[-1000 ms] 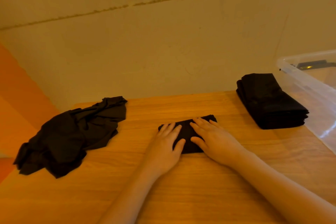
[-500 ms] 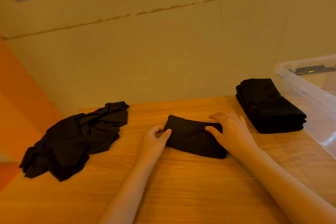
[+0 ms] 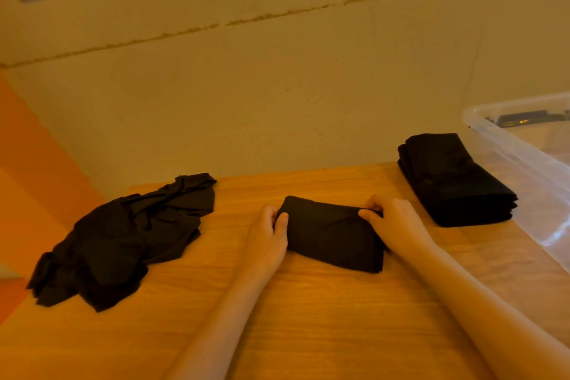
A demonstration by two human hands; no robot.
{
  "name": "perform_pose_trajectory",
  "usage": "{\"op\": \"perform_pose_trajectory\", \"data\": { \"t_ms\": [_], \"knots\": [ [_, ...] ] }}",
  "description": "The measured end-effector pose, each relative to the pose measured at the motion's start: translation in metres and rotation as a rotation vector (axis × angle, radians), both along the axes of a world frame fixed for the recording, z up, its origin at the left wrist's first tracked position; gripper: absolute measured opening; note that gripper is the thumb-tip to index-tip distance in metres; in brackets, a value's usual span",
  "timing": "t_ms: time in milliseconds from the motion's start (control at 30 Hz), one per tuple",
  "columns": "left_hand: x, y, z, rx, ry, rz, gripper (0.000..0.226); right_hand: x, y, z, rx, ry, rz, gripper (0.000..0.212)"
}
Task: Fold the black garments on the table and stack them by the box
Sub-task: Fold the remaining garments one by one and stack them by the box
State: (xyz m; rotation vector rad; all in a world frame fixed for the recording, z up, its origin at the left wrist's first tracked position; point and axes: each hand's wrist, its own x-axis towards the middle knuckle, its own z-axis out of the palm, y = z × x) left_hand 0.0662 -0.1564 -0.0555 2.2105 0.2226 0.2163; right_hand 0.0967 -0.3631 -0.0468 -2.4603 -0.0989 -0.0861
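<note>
A folded black garment (image 3: 331,233) lies in the middle of the wooden table (image 3: 308,318). My left hand (image 3: 268,237) pinches its left end between thumb and fingers. My right hand (image 3: 396,224) grips its right end, fingers curled over the top edge. A stack of folded black garments (image 3: 453,182) sits at the right, beside the clear plastic box (image 3: 524,163). A crumpled heap of black garments (image 3: 123,237) lies at the table's left.
The table's far edge meets a beige wall (image 3: 277,86). The clear box holds a dark object (image 3: 524,119) at its far end. An orange surface (image 3: 30,179) lies off the table's left side.
Both hands went from pressing flat on the folded garment to gripping its two ends. The garment now shows wider and slightly raised between the hands.
</note>
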Motion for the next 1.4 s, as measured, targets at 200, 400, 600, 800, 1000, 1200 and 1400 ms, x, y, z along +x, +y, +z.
{"op": "perform_pose_trajectory", "data": {
  "t_ms": [200,400,600,800,1000,1200,1400],
  "knots": [
    [0.000,0.000,-0.006,0.173,0.000,0.092,0.013,-0.001,0.000,-0.003,-0.103,-0.051,0.010,0.017],
    [-0.015,-0.009,0.011,0.462,-0.144,0.161,0.030,-0.008,0.000,0.005,-0.189,-0.324,0.118,0.029],
    [-0.034,-0.044,0.005,0.749,0.055,-0.092,0.054,-0.025,0.028,0.002,-0.381,-0.079,0.560,0.053],
    [0.004,-0.025,-0.007,0.592,0.203,-0.121,0.067,-0.035,0.028,-0.006,-0.602,0.094,0.404,0.063],
    [0.007,-0.035,-0.012,0.465,0.160,-0.114,0.063,-0.076,0.009,0.001,-0.717,0.247,0.246,0.093],
    [0.009,-0.032,-0.016,0.684,0.159,-0.181,0.058,-0.053,0.006,0.023,-0.676,-0.030,0.387,0.068],
    [0.008,-0.029,-0.017,0.712,0.178,-0.211,0.057,-0.044,-0.011,-0.001,-0.558,0.082,0.331,0.078]
  ]
}}
